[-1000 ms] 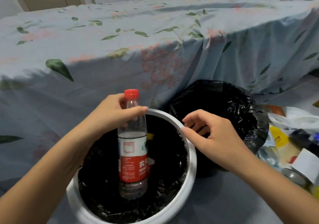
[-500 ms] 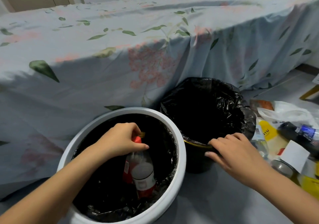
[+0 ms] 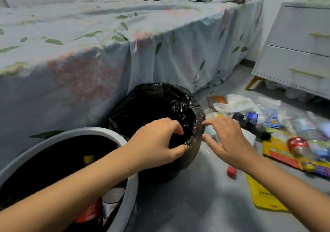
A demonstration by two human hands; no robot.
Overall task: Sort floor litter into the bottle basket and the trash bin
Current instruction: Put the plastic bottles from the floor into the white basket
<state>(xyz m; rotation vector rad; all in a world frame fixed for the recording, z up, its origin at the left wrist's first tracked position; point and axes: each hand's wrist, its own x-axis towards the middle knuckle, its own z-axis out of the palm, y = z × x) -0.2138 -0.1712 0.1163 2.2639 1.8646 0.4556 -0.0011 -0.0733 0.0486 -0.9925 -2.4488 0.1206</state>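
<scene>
Head view: litter (image 3: 278, 130) strewn, grey floor (image 3: 196, 201), bed (image 3: 107, 40).

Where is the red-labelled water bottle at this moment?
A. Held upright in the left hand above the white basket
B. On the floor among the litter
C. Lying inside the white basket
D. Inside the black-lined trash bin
C. The red-labelled water bottle lies inside the white basket, below the left forearm, while the left hand is over the trash bin rim and holds no bottle.
</scene>
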